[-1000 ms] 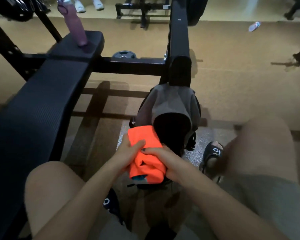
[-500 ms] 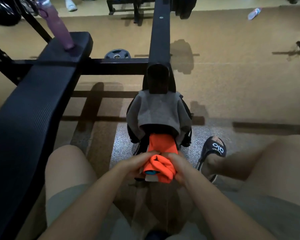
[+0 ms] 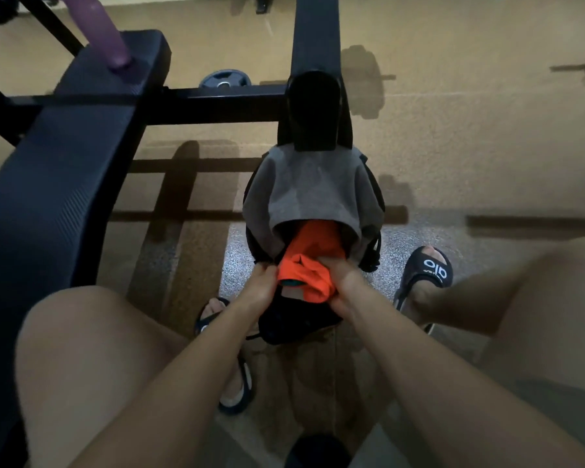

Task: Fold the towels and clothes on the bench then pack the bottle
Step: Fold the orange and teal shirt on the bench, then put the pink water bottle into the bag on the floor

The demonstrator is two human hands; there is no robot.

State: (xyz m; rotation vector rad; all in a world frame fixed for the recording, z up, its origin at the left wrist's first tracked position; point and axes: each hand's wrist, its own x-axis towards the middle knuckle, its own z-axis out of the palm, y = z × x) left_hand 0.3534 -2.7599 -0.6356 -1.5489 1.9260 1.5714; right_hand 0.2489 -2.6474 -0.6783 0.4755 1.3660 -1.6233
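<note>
Both of my hands are down at the mouth of the black backpack (image 3: 294, 327) standing on the floor between my feet. My left hand (image 3: 262, 292) has its fingers (image 3: 263, 272) curled shut on the near-left lip of the opening, pinching the dark fabric; my right hand (image 3: 343, 282) is closed on the folded orange garment (image 3: 309, 265), its fingers buried in the cloth at the garment's 3 o'clock edge. The orange garment sits half inside the bag, its far end tucked under the grey towel (image 3: 311, 190) that drapes over the backpack's far side at 12 o'clock. A bit of teal shows at the garment's near fold.

At 10 o'clock from the bag runs the black padded tabletop (image 3: 58, 157) of the weight bench, and at its far end stands the purple bottle (image 3: 103, 28), upright, well apart from my hands and cut off by the top of the view. A black frame upright (image 3: 314, 38) rises just behind the towel, and a weight plate (image 3: 224, 82) lies on the floor beyond the crossbar. My black slide sandals (image 3: 428, 275) flank the bag at 3 and 7 o'clock.
</note>
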